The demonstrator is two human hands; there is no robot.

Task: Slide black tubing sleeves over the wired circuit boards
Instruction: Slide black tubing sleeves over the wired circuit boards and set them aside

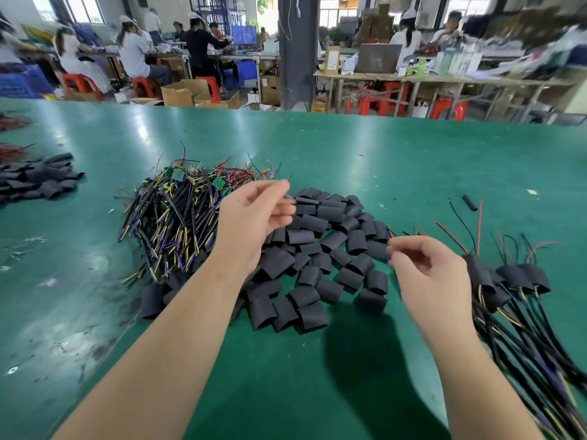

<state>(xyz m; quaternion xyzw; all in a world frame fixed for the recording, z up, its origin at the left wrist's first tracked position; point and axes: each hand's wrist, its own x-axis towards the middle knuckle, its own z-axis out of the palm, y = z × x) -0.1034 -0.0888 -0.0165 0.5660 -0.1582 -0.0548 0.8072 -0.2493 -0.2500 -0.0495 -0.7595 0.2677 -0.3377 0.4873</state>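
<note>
Black sleeves [313, 265] heaped between left hand [254, 217], pinching a wire tip [291, 201], and loosely curled, empty right hand [428, 274].

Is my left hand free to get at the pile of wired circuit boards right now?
Likely yes. The left hand hovers at the right edge of the pile of wired circuit boards, with nothing between them; its fingertips may already pinch something small.

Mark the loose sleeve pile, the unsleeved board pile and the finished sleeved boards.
loose sleeve pile [320, 265], head view, a sleeve mid-pile.
unsleeved board pile [171, 214], head view, tangled wires at centre.
finished sleeved boards [514, 277], head view, a sleeve's black surface.
</note>
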